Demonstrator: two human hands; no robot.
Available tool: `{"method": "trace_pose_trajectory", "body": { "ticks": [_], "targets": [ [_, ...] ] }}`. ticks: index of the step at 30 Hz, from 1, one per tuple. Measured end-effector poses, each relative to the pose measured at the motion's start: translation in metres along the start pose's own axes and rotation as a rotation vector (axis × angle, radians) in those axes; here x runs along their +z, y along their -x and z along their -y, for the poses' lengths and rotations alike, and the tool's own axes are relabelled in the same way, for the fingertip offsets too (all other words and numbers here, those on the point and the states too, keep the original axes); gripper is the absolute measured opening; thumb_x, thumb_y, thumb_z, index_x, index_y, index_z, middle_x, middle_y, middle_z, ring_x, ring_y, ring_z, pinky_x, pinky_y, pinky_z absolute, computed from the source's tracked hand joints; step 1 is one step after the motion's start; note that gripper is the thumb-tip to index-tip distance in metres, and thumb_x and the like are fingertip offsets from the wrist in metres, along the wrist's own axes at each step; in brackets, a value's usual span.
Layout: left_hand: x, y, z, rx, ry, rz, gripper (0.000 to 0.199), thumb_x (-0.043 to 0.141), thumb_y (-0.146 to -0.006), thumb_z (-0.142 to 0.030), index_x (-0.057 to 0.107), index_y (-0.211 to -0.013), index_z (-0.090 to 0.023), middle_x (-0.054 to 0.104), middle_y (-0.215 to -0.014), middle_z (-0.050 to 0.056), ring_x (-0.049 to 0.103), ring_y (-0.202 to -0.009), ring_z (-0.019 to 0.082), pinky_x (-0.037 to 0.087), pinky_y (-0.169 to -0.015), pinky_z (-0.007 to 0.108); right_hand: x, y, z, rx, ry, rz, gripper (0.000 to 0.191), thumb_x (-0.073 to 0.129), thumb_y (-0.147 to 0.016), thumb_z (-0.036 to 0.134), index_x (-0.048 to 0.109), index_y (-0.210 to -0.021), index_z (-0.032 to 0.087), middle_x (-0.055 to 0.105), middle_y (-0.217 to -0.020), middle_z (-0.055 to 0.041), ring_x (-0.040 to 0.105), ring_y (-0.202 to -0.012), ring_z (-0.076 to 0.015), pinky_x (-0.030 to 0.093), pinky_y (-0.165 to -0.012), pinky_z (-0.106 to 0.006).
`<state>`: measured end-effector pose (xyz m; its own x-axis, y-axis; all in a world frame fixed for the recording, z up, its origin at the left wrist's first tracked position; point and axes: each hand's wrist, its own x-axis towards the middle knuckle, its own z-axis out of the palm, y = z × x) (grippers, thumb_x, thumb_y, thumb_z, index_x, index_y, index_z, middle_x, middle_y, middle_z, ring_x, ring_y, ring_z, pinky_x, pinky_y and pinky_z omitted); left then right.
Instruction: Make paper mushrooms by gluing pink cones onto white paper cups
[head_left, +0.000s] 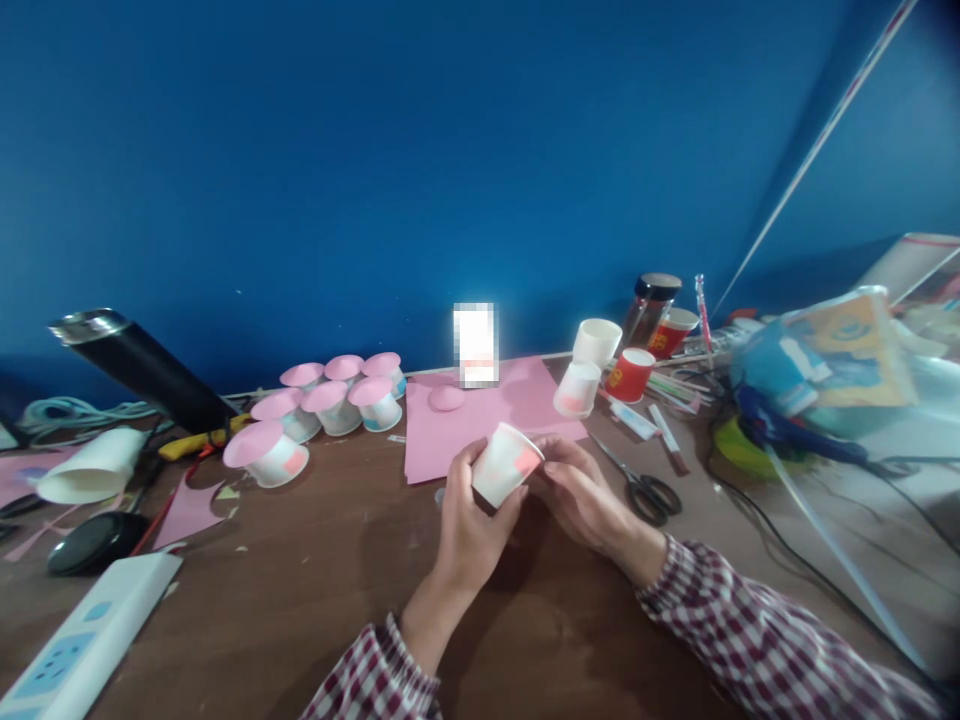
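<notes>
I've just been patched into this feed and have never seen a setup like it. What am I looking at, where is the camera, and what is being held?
There is no machine here: these are a person's two bare hands, seen from a camera worn on the head, looking forward and down.

The left hand and right hand hold a small white paper cup with a pink patch, tilted on its side above the brown table.

On the table lie a pink paper sheet, a cluster of upside-down cups with pink discs, scissors, red cups, a dark bottle and a white power strip.
</notes>
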<state>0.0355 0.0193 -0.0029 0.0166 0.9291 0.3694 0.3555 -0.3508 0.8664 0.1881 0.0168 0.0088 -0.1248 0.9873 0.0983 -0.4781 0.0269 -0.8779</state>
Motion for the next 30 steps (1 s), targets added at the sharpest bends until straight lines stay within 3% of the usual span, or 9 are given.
{"method": "trace_pose_trajectory", "body": {
  "ticks": [3,8,11,17,22,25,28,30],
  "targets": [
    [0.001,0.0,0.003,0.009,-0.033,-0.003,0.066,0.07,-0.071,-0.031,0.038,-0.128,-0.02,0.051,-0.126,0.013,0.051,-0.116,0.026,0.043,-0.095,0.042,-0.002,-0.001,-0.002,-0.014,0.09,-0.059,0.023,0.066,-0.078,0.038,0.062,-0.094,0.022,0.065,-0.099,-0.0054,0.059,-0.093,-0.0212,0.046,-0.084,-0.035],
    [0.001,0.002,0.006,0.077,-0.051,0.012,0.067,0.069,-0.073,-0.032,0.036,-0.13,-0.02,0.05,-0.129,0.014,0.048,-0.12,0.027,0.041,-0.098,0.043,-0.009,-0.003,-0.01,-0.007,0.118,-0.073,0.015,0.065,-0.081,0.035,0.062,-0.086,0.021,0.063,-0.084,-0.0017,0.058,-0.077,-0.0162,0.047,-0.078,-0.032],
    [0.0,0.001,0.005,0.09,-0.041,-0.018,0.065,0.07,-0.072,-0.032,0.038,-0.128,-0.02,0.05,-0.127,0.014,0.049,-0.119,0.027,0.041,-0.098,0.044,-0.011,-0.003,-0.011,-0.018,0.112,-0.07,0.014,0.065,-0.082,0.034,0.062,-0.087,0.021,0.063,-0.082,-0.0006,0.057,-0.072,-0.014,0.046,-0.075,-0.03],
    [0.0,-0.001,0.004,0.053,0.059,-0.105,0.062,0.074,-0.069,-0.032,0.043,-0.122,-0.02,0.053,-0.121,0.013,0.054,-0.112,0.026,0.045,-0.094,0.042,-0.009,-0.004,-0.007,-0.02,0.184,-0.082,0.017,0.065,-0.08,0.036,0.066,-0.087,0.021,0.065,-0.084,-0.0012,0.058,-0.079,-0.0159,0.045,-0.077,-0.029],
    [0.002,-0.003,0.002,0.08,0.195,-0.174,0.053,0.074,-0.069,-0.028,0.047,-0.114,-0.018,0.054,-0.115,0.011,0.057,-0.107,0.024,0.049,-0.09,0.037,-0.006,-0.003,-0.005,0.04,0.269,-0.035,0.017,0.063,-0.081,0.036,0.066,-0.085,0.019,0.063,-0.077,-0.0006,0.056,-0.069,-0.0129,0.045,-0.067,-0.025],
    [-0.009,-0.012,-0.003,0.12,0.23,-0.221,0.055,0.073,-0.069,-0.027,0.046,-0.117,-0.019,0.052,-0.12,0.012,0.056,-0.11,0.024,0.05,-0.091,0.036,-0.005,-0.004,-0.007,0.046,0.314,-0.015,0.023,0.064,-0.08,0.036,0.064,-0.097,0.02,0.065,-0.088,-0.0034,0.057,-0.075,-0.0144,0.046,-0.067,-0.026],
    [-0.03,-0.028,-0.004,0.2,0.207,-0.427,0.058,0.075,-0.066,-0.026,0.048,-0.117,-0.019,0.05,-0.124,0.011,0.051,-0.118,0.024,0.047,-0.096,0.036,-0.006,-0.005,-0.011,0.004,0.412,-0.055,0.028,0.064,-0.08,0.035,0.062,-0.103,0.019,0.065,-0.091,-0.0047,0.058,-0.078,-0.015,0.046,-0.065,-0.026],
    [-0.046,-0.037,-0.001,0.159,0.22,-0.517,0.059,0.074,-0.068,-0.027,0.047,-0.119,-0.019,0.048,-0.127,0.012,0.05,-0.119,0.025,0.047,-0.097,0.038,-0.007,-0.006,-0.013,-0.028,0.522,-0.053,0.024,0.062,-0.081,0.034,0.063,-0.099,0.019,0.065,-0.091,-0.005,0.059,-0.08,-0.016,0.047,-0.069,-0.028]
  ]
}}
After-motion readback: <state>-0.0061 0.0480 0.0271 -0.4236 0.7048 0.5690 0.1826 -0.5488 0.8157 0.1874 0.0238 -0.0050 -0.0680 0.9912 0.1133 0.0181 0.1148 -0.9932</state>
